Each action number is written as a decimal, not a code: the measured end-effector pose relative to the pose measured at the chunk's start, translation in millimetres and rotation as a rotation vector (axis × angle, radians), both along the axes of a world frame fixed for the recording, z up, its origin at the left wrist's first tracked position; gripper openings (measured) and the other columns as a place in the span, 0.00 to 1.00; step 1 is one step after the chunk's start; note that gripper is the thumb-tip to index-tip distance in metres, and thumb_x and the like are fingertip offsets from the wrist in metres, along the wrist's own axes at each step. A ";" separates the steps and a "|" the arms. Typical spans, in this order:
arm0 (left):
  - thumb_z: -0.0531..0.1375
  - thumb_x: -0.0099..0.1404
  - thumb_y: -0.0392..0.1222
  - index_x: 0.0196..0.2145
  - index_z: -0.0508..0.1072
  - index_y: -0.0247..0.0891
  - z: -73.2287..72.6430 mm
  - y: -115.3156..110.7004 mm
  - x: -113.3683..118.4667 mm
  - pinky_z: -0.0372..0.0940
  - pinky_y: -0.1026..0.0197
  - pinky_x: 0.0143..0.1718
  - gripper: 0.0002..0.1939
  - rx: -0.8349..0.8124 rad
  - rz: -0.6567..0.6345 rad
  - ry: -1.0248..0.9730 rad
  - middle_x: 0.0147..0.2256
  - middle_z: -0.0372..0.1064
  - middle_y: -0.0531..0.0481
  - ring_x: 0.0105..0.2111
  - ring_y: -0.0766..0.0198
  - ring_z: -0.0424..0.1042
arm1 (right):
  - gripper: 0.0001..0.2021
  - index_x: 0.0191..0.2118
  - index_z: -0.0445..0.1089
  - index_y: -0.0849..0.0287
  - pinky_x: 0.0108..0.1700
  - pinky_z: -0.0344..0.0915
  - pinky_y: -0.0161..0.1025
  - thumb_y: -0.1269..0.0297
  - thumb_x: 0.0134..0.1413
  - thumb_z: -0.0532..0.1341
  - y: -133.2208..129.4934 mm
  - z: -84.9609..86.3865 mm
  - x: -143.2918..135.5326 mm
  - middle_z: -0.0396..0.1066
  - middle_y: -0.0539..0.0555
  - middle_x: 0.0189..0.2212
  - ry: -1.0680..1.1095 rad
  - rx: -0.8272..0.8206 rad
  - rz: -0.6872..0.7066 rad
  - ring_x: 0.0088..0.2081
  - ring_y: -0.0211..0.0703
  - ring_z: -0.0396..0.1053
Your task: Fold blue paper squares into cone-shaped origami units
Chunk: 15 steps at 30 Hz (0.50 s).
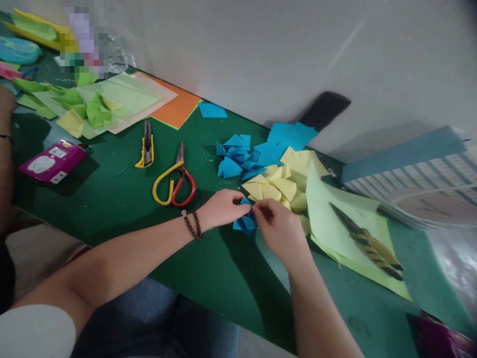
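Both hands meet over the green table, close to the person's side of the paper piles. My left hand pinches a small folded blue paper piece, which hangs below the fingertips. My right hand touches the same blue piece from the right, thumb and fingers pressed together at its upper edge. Just beyond the hands lie a heap of folded yellow paper pieces and a pile of folded blue pieces. Flat blue sheets rest behind them.
Scissors and a yellow cutter lie left. Green sheets bear another cutting tool at right. A purple packet, green folded pieces and another person's arm are far left. A wall stands behind.
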<state>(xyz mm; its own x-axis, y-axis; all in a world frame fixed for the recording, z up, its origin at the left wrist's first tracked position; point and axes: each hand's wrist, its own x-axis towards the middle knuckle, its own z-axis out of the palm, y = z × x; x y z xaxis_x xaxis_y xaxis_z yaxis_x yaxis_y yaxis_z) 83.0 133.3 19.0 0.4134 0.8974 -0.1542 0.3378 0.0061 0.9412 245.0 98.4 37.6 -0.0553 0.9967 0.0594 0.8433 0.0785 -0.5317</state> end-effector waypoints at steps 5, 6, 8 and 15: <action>0.58 0.63 0.41 0.26 0.69 0.37 3.6 -2.4 0.1 0.51 0.63 0.27 0.09 0.062 0.028 0.054 0.23 0.63 0.56 0.24 0.68 0.60 | 0.11 0.32 0.68 0.55 0.31 0.62 0.39 0.56 0.57 0.54 -1.4 -2.7 0.4 0.73 0.55 0.27 -0.075 0.081 0.024 0.28 0.45 0.70; 0.59 0.63 0.39 0.29 0.71 0.37 4.1 -2.8 -0.2 0.52 0.64 0.28 0.05 0.087 0.031 0.056 0.25 0.66 0.55 0.25 0.67 0.62 | 0.11 0.32 0.68 0.55 0.32 0.62 0.39 0.56 0.57 0.54 -1.6 -3.3 0.3 0.73 0.55 0.27 -0.082 0.091 0.030 0.28 0.45 0.70; 0.59 0.63 0.37 0.32 0.73 0.37 4.7 -3.1 -0.9 0.54 0.65 0.29 0.03 0.127 0.026 0.046 0.28 0.69 0.54 0.26 0.68 0.63 | 0.11 0.32 0.69 0.56 0.33 0.63 0.40 0.57 0.57 0.54 -1.7 -4.2 -0.1 0.74 0.56 0.28 -0.084 0.104 0.039 0.29 0.46 0.70; 0.58 0.65 0.39 0.34 0.74 0.37 4.0 -3.2 -2.5 0.52 0.65 0.27 0.06 0.275 0.078 0.041 0.26 0.68 0.55 0.24 0.69 0.60 | 0.16 0.36 0.73 0.56 0.32 0.65 0.40 0.51 0.56 0.55 1.5 4.1 0.8 0.76 0.55 0.28 0.109 -0.046 -0.039 0.29 0.46 0.72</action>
